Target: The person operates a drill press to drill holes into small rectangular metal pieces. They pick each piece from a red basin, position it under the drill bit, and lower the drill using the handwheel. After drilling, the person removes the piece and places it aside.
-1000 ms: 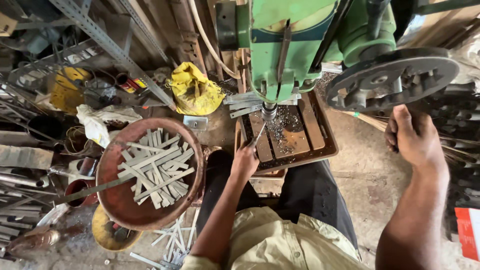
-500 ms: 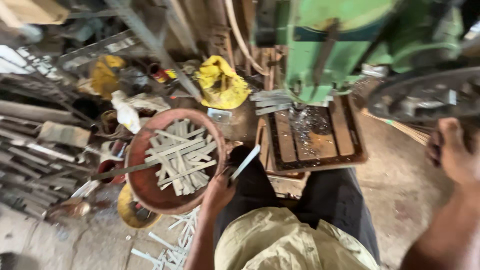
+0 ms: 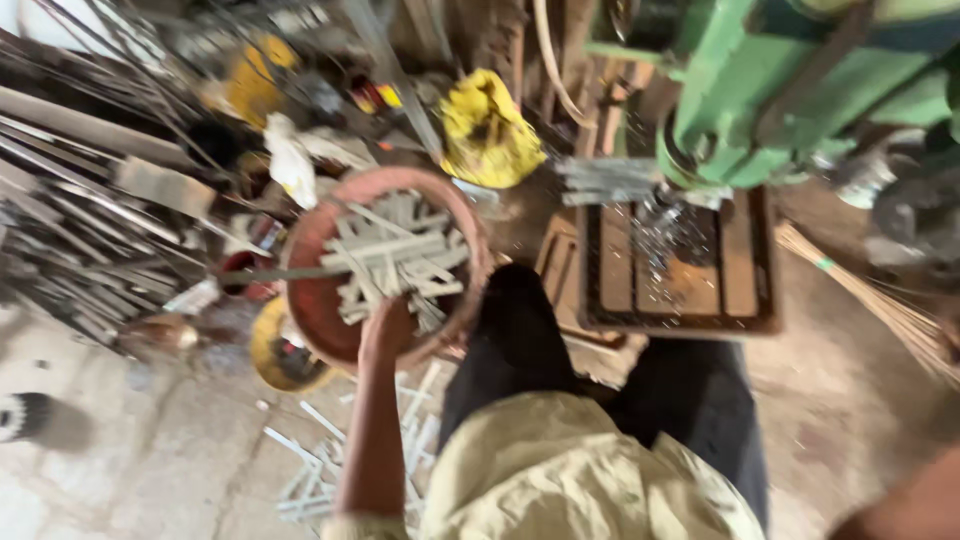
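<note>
Left hand over the bowl of metal strips

The left hand [image 3: 388, 325] reaches into the reddish bowl [image 3: 318, 300], fingers too blurred to tell whether clenched; the strip it carried a moment ago has reached the metal strips [image 3: 400, 255]. Beyond, the slotted table [image 3: 680, 275] under the green drill [image 3: 760, 90] lies bare; the right hand has left view.

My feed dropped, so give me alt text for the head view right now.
The person's left hand reaches into a round reddish bowl of grey metal strips on the workshop floor. A green machine stands over a wooden tray ahead; the picture is blurred.
</note>
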